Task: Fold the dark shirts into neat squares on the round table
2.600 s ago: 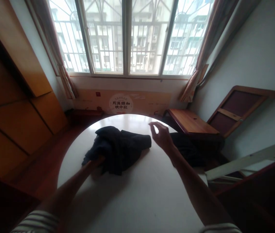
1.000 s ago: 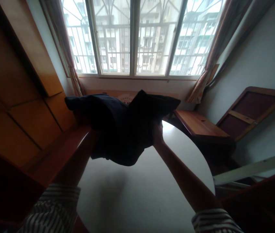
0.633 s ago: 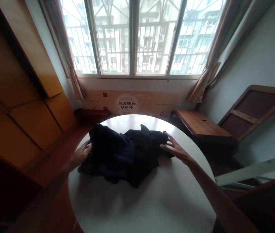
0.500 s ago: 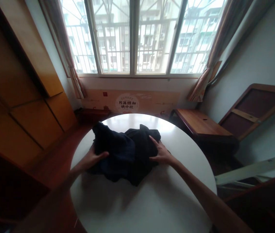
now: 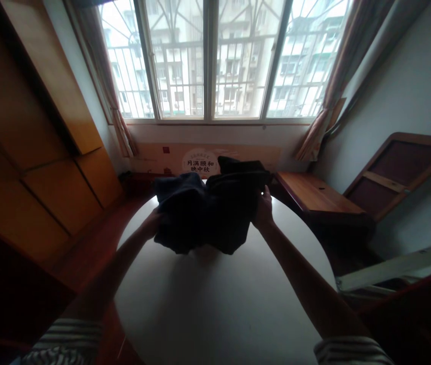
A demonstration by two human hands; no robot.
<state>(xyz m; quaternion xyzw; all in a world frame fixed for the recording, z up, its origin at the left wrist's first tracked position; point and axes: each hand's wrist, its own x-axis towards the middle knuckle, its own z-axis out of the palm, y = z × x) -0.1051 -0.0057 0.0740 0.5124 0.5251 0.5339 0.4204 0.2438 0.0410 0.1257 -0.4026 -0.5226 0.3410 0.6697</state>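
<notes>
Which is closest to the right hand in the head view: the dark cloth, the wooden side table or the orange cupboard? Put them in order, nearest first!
1. Dark cloth: held in the right hand.
2. Wooden side table: apart from the hand, over on the right.
3. Orange cupboard: farthest, way across on the left.

Dark clothes (image 5: 225,213), navy toward the left side of the table (image 5: 223,314) and nearly black toward its right, are bunched up and raised over its far half, hiding part of its far rim; the lower edge hangs uneven, too dark to tell one garment from several
</notes>
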